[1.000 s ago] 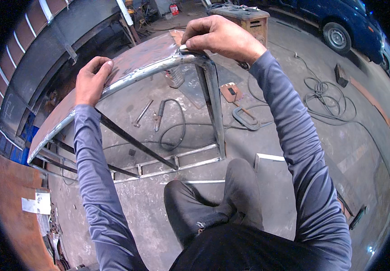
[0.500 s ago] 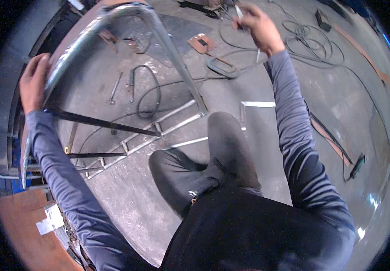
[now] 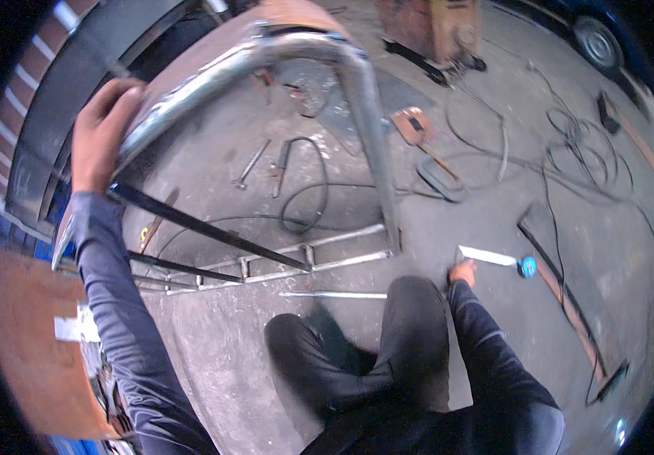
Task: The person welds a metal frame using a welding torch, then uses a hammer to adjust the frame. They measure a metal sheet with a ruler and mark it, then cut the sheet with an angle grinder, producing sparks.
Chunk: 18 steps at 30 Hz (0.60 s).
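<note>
A tubular metal frame (image 3: 183, 102), curved along its top, leans up at the left with a ladder-like base along the floor. Its curved tube has my left hand (image 3: 103, 133) closed over it, fingers curled at the edge. Low at the right, beside my knee, my right hand (image 3: 461, 271) grips the corner of a steel square (image 3: 488, 256). The square's short leg is largely covered by that hand. A round blue tape measure (image 3: 525, 267) lies at the end of its long leg. I cannot make out any chalk in the right hand.
Beyond the frame lie a C-clamp (image 3: 439, 178), a copper-coloured plate with a handle (image 3: 413, 126), a hammer (image 3: 253, 163) and an electrode holder (image 3: 279, 168) with looping cable. A loose metal bar (image 3: 334, 294) lies before my knees. Cables (image 3: 581, 148) cross the floor at right.
My right hand has dropped from the raised position, where it held a thin white stick, to the square on the floor. My left hand stays on the frame. The view has shifted.
</note>
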Each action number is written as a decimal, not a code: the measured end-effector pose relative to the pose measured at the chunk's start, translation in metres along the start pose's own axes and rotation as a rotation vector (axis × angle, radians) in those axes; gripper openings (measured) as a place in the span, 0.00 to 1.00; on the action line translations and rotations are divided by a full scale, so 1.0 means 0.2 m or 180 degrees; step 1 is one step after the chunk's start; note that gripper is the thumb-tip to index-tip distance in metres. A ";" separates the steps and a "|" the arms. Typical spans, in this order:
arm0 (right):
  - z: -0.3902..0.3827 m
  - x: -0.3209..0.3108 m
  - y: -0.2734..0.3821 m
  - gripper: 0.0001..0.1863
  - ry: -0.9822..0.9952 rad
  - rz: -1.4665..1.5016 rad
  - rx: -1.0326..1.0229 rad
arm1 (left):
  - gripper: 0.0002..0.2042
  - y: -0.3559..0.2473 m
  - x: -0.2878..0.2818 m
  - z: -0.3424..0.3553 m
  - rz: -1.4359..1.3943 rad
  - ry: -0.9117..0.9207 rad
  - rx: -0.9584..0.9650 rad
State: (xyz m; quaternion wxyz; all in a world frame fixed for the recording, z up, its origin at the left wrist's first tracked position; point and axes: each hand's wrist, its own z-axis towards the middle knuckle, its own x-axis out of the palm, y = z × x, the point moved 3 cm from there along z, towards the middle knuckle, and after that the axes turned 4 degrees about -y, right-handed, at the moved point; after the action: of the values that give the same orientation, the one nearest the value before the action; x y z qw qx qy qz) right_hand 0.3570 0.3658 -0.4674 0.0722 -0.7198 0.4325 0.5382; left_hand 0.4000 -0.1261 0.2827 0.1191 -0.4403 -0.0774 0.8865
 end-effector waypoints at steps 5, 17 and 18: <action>0.00 -0.03 0.11 0.27 0.0759 -0.0433 -0.0516 | 0.19 0.04 0.02 -0.02 -0.0099 -0.0083 0.0110; -0.83 -1.11 0.40 0.14 0.0474 0.1194 -0.0885 | 0.18 -0.09 -0.04 -0.13 -0.0206 0.0075 -0.0192; -0.87 -1.23 0.35 0.13 0.0498 0.1504 -0.0774 | 0.18 -0.12 -0.03 -0.13 -0.0097 -0.0098 -0.0074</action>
State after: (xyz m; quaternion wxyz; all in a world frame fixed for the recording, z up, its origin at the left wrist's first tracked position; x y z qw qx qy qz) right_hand 0.4212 0.3586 -0.1643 -0.1758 -0.6417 0.5249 0.5308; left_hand 0.4276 -0.1044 0.2777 0.1262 -0.4267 -0.0962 0.8903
